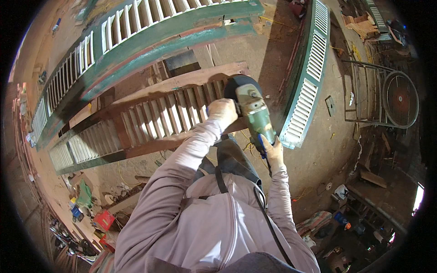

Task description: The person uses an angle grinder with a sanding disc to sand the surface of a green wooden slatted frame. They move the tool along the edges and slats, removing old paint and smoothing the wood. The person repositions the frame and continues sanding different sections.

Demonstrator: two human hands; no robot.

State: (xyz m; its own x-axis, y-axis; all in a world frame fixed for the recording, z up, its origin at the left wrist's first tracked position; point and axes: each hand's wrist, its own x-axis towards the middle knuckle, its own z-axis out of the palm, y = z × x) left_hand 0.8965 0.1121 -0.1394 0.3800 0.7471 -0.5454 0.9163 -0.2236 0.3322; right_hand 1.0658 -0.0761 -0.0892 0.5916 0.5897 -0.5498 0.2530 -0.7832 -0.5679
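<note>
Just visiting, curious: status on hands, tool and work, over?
Left hand on front, right hand on rear of green grinder. Grinder over one end of brown louvered panel, contact unclear. Green-framed shutter close on the right.

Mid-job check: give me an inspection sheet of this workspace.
Surface: brown floor, partly sunlit.
Job things: power tool, dark disc at the brown shutter's end; contact unclear.
Clutter: wood piece, right; red item, lower left.
Hands: left hand, fingers around the tool's front; right hand around its rear.
Cables: yellow cord; black cord or strap across the shirt.
Surroundings: green shutter, upper left; teal shutter, right; wheel, far right.
</note>
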